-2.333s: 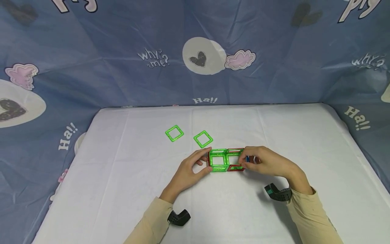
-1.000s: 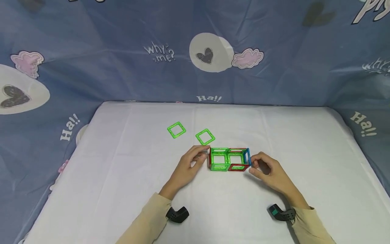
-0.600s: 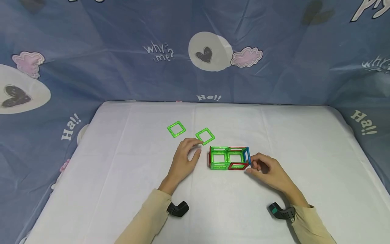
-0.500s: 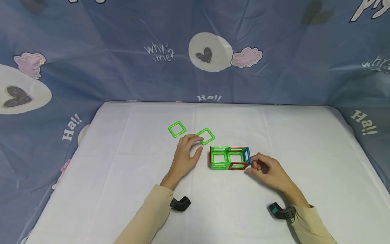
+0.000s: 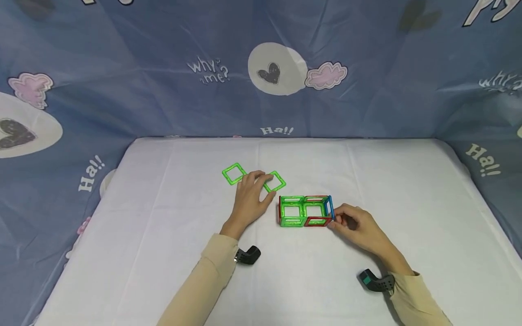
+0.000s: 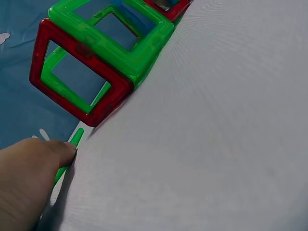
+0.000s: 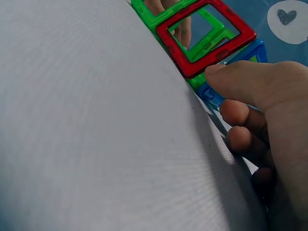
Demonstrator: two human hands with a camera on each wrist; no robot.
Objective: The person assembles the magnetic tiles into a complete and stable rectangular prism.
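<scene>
A box of see-through magnetic tiles [image 5: 303, 211], green and red with a blue tile [image 5: 332, 208] at its right end, stands on the white cloth. My right hand [image 5: 360, 228] holds the box's right corner: the thumb touches the red tile [image 7: 207, 62] and the other fingers curl beside the blue one. My left hand [image 5: 249, 199] is at a loose green square tile [image 5: 279, 182], index finger at its far side and thumb at its near corner. In the left wrist view the thumb touches this tile [image 6: 79, 136]; the other fingers are hidden there.
A second green square tile [image 5: 228, 176] lies flat just beyond the left hand's knuckles, partly covered by them. White cloth [image 5: 163, 253] covers the table. A blue printed curtain [image 5: 171, 104] hangs along the back and both sides.
My left hand has left the box's left end and moved up to the nearer green tile. My right hand has drawn back from inside the box to its blue end.
</scene>
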